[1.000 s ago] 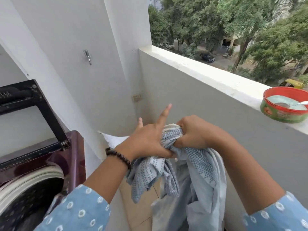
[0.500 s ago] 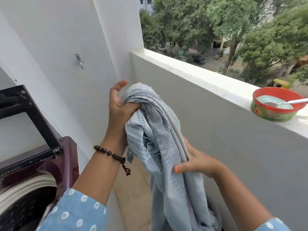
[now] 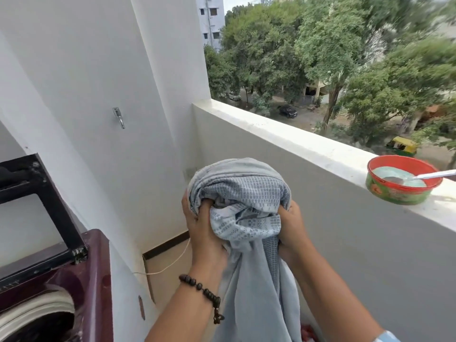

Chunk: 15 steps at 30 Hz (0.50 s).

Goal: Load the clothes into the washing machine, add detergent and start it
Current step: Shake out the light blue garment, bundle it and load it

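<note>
Left hand (image 3: 206, 233) and right hand (image 3: 292, 225) both grip the bunched grey garment (image 3: 239, 193) between them, raised chest-high, its tail hanging below, likely gathered to drop in one bundle; the washing machine (image 3: 74, 280) sits open down-left, the detergent tub (image 3: 402, 183) up-right on the ledge

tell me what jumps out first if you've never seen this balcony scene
The grey patterned cloth bunched at centre frame, gripped by the left hand and the right hand, its tail hanging down. Next, the red tub of pale powder with a spoon, on the balcony ledge at right. At lower left, the maroon washing machine stands with its lid up.
</note>
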Motion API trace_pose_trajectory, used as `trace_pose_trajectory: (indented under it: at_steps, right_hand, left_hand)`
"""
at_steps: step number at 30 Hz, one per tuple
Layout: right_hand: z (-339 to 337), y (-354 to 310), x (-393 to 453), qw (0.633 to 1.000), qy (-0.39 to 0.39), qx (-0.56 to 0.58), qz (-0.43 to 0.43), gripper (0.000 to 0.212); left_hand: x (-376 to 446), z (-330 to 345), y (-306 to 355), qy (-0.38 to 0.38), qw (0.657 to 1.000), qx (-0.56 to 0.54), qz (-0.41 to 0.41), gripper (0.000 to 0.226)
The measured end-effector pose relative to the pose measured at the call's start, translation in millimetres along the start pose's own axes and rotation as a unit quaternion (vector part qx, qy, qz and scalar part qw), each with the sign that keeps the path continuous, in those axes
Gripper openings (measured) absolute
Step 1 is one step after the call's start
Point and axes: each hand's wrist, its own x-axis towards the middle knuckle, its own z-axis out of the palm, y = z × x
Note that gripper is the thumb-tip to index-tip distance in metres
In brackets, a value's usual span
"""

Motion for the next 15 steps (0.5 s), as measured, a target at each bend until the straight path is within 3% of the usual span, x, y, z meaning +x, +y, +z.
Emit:
trace_pose_trajectory:
  at_steps: [6,8,11,15]
  right_hand:
    - [5,-30,3,1.0,0.009,0.013,-0.026,0.014]
    - [2,-42,1,0.999,-0.005,0.004,-0.042,0.025]
    - [-3,-66,0,0.995,-0.029,-0.064,-0.07,0.022]
    - [-3,-109,-2,0.964,-0.061,-0.216,-0.143,0.034]
  left_hand:
    - [-18,0,-1,-0.099,0.991,0.059,-0.07,0.043]
    - [-15,-5,19,-0.165,0.977,0.093,-0.096,0.063]
    - [1,-19,53,-0.277,0.938,0.168,-0.123,0.095]
    - [19,-20,100,-0.363,0.883,0.298,-0.016,0.126]
